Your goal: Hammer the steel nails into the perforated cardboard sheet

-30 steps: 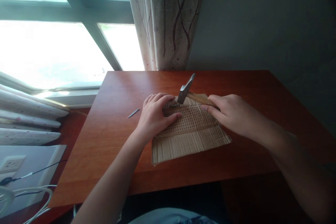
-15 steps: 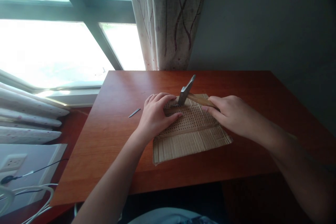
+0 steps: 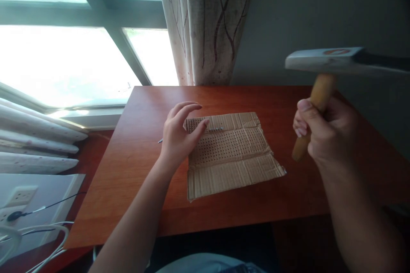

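Note:
My right hand (image 3: 323,123) is wrapped round the wooden handle of a hammer (image 3: 323,62), raised above the right side of the table. A creased piece of cardboard (image 3: 221,179) with rows of small punched holes lies flat on the table. Several small metal nail heads (image 3: 216,129) show in a short row near its upper part. My left hand (image 3: 181,132) hovers at the cardboard's left edge, thumb and fingers apart, with nothing visible in it. Loose nails (image 3: 160,140) lie on the table just left of that hand, mostly hidden behind it.
The reddish-brown wooden table (image 3: 128,187) stands by a bright window (image 3: 64,64) and a patterned curtain (image 3: 208,25). At the lower left are a wall socket (image 3: 23,196) and looped white cables (image 3: 60,239). A grey wall (image 3: 304,17) rises behind the table.
My right hand has lifted the hammer off the cardboard, up and to the right. My left hand has shifted slightly left, uncovering the row of nail heads and covering most of the loose nails.

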`<act>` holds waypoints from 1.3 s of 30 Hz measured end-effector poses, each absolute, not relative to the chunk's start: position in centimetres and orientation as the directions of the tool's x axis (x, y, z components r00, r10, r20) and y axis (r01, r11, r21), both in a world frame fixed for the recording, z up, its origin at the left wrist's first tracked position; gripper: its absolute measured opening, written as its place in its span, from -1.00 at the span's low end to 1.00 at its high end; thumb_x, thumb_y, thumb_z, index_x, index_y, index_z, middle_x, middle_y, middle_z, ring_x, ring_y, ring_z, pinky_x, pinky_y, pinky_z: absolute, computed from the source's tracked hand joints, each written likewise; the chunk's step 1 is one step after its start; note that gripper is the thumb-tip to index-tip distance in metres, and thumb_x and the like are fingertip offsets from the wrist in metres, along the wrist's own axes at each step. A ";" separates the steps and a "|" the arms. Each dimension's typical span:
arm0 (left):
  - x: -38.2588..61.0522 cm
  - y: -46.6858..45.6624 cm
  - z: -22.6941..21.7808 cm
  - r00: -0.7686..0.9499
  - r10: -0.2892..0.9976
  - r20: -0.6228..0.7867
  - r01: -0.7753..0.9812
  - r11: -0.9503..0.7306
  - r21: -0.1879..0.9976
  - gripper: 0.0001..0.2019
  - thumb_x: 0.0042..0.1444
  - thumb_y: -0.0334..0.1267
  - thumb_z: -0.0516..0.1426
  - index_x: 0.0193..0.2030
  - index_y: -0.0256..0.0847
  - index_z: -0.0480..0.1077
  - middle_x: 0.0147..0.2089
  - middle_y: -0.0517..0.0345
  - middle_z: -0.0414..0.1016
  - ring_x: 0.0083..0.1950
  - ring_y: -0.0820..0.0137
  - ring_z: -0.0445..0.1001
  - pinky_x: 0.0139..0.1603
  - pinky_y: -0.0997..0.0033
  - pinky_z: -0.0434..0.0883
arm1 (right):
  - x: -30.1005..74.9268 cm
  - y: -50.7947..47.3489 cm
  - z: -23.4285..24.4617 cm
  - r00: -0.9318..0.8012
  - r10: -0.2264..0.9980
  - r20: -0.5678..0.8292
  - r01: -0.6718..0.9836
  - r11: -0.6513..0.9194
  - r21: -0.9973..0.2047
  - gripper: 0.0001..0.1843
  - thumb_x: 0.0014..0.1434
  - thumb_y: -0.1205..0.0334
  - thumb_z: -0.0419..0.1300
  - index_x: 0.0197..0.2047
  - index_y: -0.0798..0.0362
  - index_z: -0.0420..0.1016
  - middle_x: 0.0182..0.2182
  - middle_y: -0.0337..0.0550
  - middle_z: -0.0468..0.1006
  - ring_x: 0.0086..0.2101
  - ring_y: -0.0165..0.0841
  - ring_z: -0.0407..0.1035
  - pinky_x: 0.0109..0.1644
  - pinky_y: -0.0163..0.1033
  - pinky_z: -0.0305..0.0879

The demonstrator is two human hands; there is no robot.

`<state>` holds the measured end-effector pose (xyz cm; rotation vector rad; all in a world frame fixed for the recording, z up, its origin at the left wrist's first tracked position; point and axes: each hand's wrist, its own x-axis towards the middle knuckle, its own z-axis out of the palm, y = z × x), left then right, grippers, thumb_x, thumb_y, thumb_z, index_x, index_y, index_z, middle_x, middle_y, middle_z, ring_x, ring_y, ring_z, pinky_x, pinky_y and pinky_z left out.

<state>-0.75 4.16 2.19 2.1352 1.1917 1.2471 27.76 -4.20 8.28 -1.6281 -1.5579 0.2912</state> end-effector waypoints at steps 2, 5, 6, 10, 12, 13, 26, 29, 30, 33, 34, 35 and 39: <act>-1.4 4.7 2.1 0.164 0.833 0.529 0.499 -0.533 0.683 -0.72 0.20 -0.19 0.24 0.04 -0.14 0.49 0.12 0.01 0.53 0.19 0.22 0.48 0.21 0.18 0.44 | 28.0 -3.7 7.4 0.388 0.844 0.370 0.385 0.216 -0.897 -0.64 0.35 0.10 0.14 -0.46 -0.07 0.14 -0.64 -0.38 0.10 -0.67 -0.48 0.05 -0.57 -0.23 0.05; -2.5 5.5 1.8 0.066 0.857 0.511 0.519 -0.467 0.716 -0.69 0.20 -0.16 0.23 0.07 -0.14 0.48 0.12 0.01 0.53 0.13 0.24 0.51 0.07 0.24 0.52 | 28.0 -3.1 6.2 0.488 0.778 0.395 0.133 0.381 -0.915 -0.67 0.26 0.07 0.25 -0.48 -0.01 0.33 -0.74 -0.46 0.02 -0.75 -0.53 -0.10 -0.67 -0.28 -0.16; -2.9 5.8 1.8 0.041 0.867 0.497 0.522 -0.442 0.730 -0.68 0.19 -0.15 0.23 0.07 -0.14 0.48 0.11 0.01 0.53 0.09 0.26 0.54 0.04 0.26 0.53 | 28.0 -3.1 5.9 0.502 0.759 0.414 0.110 0.419 -0.901 -0.69 0.24 0.05 0.27 -0.46 0.01 0.39 -0.75 -0.47 0.02 -0.76 -0.54 -0.13 -0.69 -0.29 -0.19; -4.6 6.3 1.6 0.002 0.905 0.425 0.561 -0.352 0.749 -0.68 0.17 -0.13 0.24 0.03 -0.17 0.49 0.02 0.03 0.58 -0.10 0.34 0.59 -0.11 0.34 0.56 | 28.1 -3.4 4.7 0.532 0.719 0.448 0.117 0.461 -0.880 -0.70 0.19 0.04 0.35 -0.42 0.06 0.47 -0.76 -0.47 0.10 -0.77 -0.54 -0.06 -0.70 -0.31 -0.14; -5.6 6.1 1.6 0.017 0.912 0.410 0.637 -0.326 0.699 -0.72 0.17 -0.13 0.22 -0.01 -0.17 0.51 -0.01 0.04 0.58 -0.12 0.34 0.59 -0.15 0.36 0.56 | 28.2 -3.6 4.3 0.546 0.707 0.450 0.136 0.455 -0.880 -0.70 0.18 0.05 0.36 -0.43 0.08 0.48 -0.76 -0.45 0.13 -0.76 -0.54 -0.01 -0.69 -0.31 -0.10; -6.1 5.9 1.6 0.028 0.912 0.409 0.695 -0.312 0.648 -0.73 0.18 -0.14 0.20 -0.03 -0.17 0.52 -0.01 0.04 0.58 -0.12 0.33 0.59 -0.16 0.35 0.55 | 28.3 -3.7 4.1 0.551 0.701 0.453 0.148 0.452 -0.880 -0.71 0.18 0.06 0.36 -0.42 0.09 0.50 -0.76 -0.44 0.14 -0.75 -0.54 0.00 -0.68 -0.31 -0.09; -8.2 3.4 0.2 0.176 0.982 0.072 0.984 -0.177 0.005 -0.72 0.32 -0.12 0.04 -0.06 -0.10 0.56 -0.01 0.03 0.60 -0.11 0.16 0.57 -0.35 0.31 0.32 | 29.0 -3.7 3.7 0.484 0.795 0.366 0.001 0.418 -0.908 -0.80 0.20 0.13 0.34 -0.29 0.10 0.53 -0.73 -0.46 0.12 -0.74 -0.56 -0.04 -0.67 -0.33 -0.14; -8.0 3.6 -0.2 0.185 0.982 0.043 0.982 -0.184 -0.032 -0.70 0.32 -0.13 0.02 -0.06 -0.09 0.57 0.02 0.02 0.59 -0.09 0.15 0.56 -0.36 0.31 0.31 | 29.1 -3.8 3.7 0.486 0.806 0.337 -0.010 0.391 -0.920 -0.71 0.22 0.11 0.32 -0.43 0.10 0.46 -0.73 -0.44 0.11 -0.73 -0.57 -0.02 -0.67 -0.34 -0.13; -7.9 3.6 -0.2 0.187 0.982 0.039 0.982 -0.185 -0.041 -0.70 0.33 -0.13 0.02 -0.06 -0.09 0.57 0.02 0.01 0.59 -0.09 0.14 0.56 -0.36 0.30 0.31 | 29.0 -3.8 3.6 0.493 0.801 0.339 -0.010 0.395 -0.919 -0.70 0.22 0.11 0.33 -0.45 0.09 0.44 -0.73 -0.43 0.11 -0.73 -0.57 -0.02 -0.67 -0.34 -0.14; -7.8 3.8 -0.2 0.199 0.979 0.038 0.978 -0.196 -0.068 -0.69 0.33 -0.14 0.00 -0.06 -0.08 0.58 -0.01 0.01 0.59 -0.13 0.14 0.56 -0.38 0.30 0.29 | 28.9 -3.9 3.5 0.505 0.792 0.343 -0.008 0.402 -0.916 -0.69 0.20 0.12 0.34 -0.47 0.08 0.42 -0.73 -0.43 0.12 -0.73 -0.57 -0.02 -0.67 -0.35 -0.15; -7.8 3.8 -0.2 0.202 0.979 0.037 0.977 -0.198 -0.078 -0.69 0.33 -0.14 0.00 -0.06 -0.08 0.58 -0.02 0.01 0.60 -0.13 0.14 0.56 -0.38 0.30 0.27 | 28.9 -3.9 3.5 0.505 0.794 0.340 -0.009 0.399 -0.917 -0.69 0.20 0.12 0.34 -0.47 0.07 0.41 -0.73 -0.43 0.13 -0.73 -0.57 -0.02 -0.67 -0.36 -0.15; -7.7 3.8 -0.2 0.202 0.979 0.036 0.976 -0.198 -0.086 -0.68 0.34 -0.14 0.00 -0.06 -0.08 0.58 -0.03 0.01 0.60 -0.14 0.14 0.56 -0.39 0.30 0.26 | 28.8 -4.0 3.5 0.505 0.794 0.337 -0.010 0.396 -0.918 -0.69 0.20 0.13 0.35 -0.47 0.07 0.41 -0.73 -0.43 0.13 -0.73 -0.57 -0.01 -0.67 -0.36 -0.15; -7.7 3.7 -0.3 0.194 0.980 0.029 0.976 -0.190 -0.107 -0.68 0.34 -0.15 -0.01 -0.08 -0.08 0.58 -0.06 0.00 0.61 -0.15 0.15 0.55 -0.41 0.32 0.21 | 28.9 -4.1 3.4 0.510 0.788 0.345 0.000 0.402 -0.916 -0.68 0.18 0.11 0.36 -0.49 0.07 0.41 -0.73 -0.42 0.14 -0.73 -0.57 -0.01 -0.67 -0.37 -0.14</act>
